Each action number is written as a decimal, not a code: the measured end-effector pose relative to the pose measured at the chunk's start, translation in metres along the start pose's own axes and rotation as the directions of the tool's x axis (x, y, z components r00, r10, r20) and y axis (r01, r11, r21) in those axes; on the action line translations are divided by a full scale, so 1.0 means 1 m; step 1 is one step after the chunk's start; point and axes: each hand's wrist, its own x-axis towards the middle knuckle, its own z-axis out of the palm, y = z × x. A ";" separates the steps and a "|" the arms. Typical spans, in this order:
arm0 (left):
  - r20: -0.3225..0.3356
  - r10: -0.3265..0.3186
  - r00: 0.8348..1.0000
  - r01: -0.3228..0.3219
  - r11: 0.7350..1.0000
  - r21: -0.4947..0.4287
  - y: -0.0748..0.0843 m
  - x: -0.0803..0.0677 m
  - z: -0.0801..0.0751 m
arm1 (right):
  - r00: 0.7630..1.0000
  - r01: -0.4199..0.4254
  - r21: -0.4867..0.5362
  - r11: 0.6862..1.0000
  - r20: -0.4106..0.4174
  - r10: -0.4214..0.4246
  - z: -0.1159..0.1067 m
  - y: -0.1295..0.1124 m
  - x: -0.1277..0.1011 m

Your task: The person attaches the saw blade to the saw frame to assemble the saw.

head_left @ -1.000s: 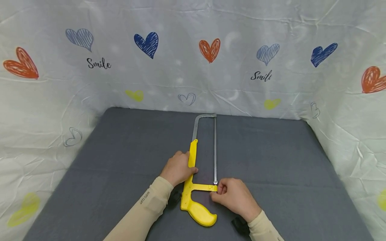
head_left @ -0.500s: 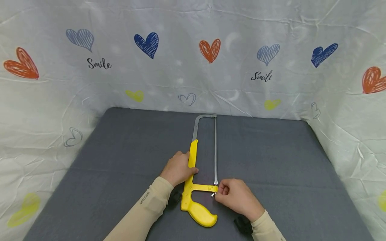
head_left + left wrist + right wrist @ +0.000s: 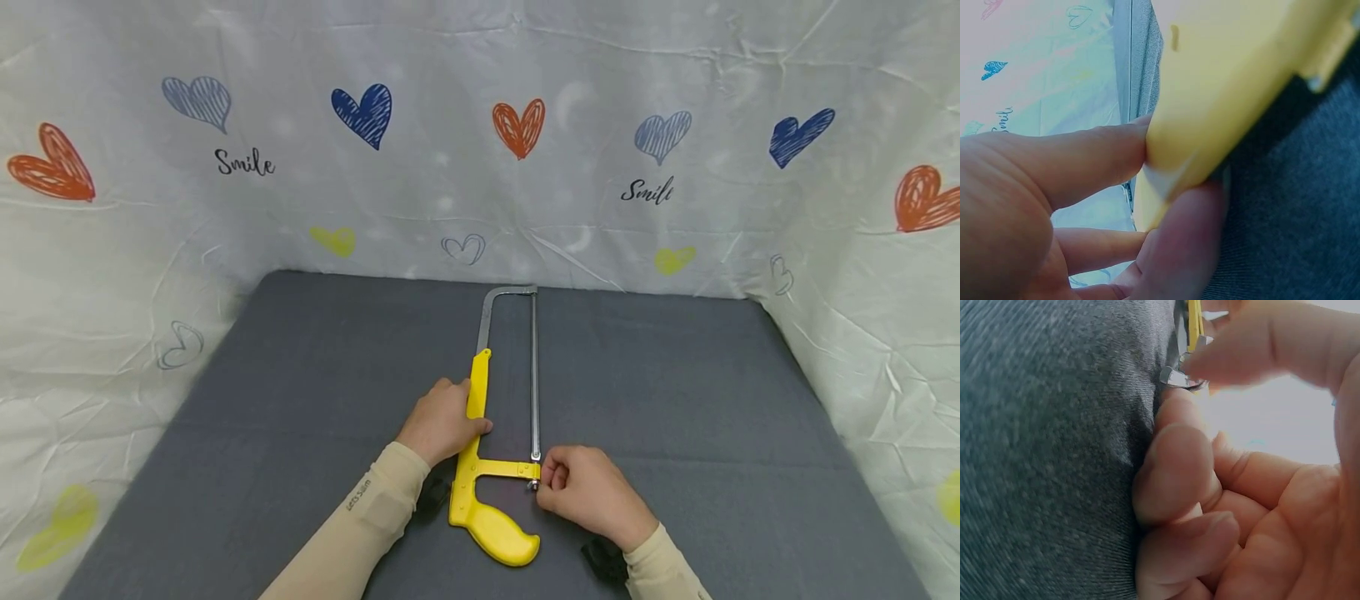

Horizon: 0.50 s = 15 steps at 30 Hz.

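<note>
A hacksaw (image 3: 480,433) with a yellow plastic handle and a silver metal frame lies flat on the grey table (image 3: 300,392), its blade running away from me. My left hand (image 3: 441,421) grips the yellow bar of the frame (image 3: 1222,94), thumb and fingers pinching it from both sides. My right hand (image 3: 581,487) sits at the near end of the blade, with thumb and forefinger pinching the small silver wing nut (image 3: 1175,377) where the blade meets the yellow crosspiece. The other right fingers (image 3: 1175,475) are curled against the cloth.
A white cloth printed with hearts and the word Smile (image 3: 480,150) walls the table at the back and both sides. Grey table surface stretches left and right of the saw. Black wrist straps (image 3: 603,560) show at my cuffs.
My right hand has shifted slightly back and turned at the wing nut, which now shows beside the fingertips. The left hand and the saw have stayed put.
</note>
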 end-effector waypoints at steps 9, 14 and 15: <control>-0.002 -0.002 1.000 0.002 1.000 -0.001 0.001 0.000 -0.001 | 0.999 -0.035 -0.002 0.999 -0.023 0.035 0.005 -0.002 0.000; -0.004 0.005 1.000 -0.005 1.000 0.002 0.001 0.000 0.000 | 0.999 -0.029 -0.025 0.999 -0.034 0.028 0.006 0.000 0.001; -0.003 0.003 1.000 -0.003 1.000 -0.001 0.001 0.000 0.000 | 0.999 -0.026 -0.028 0.999 -0.034 0.025 0.006 0.000 0.001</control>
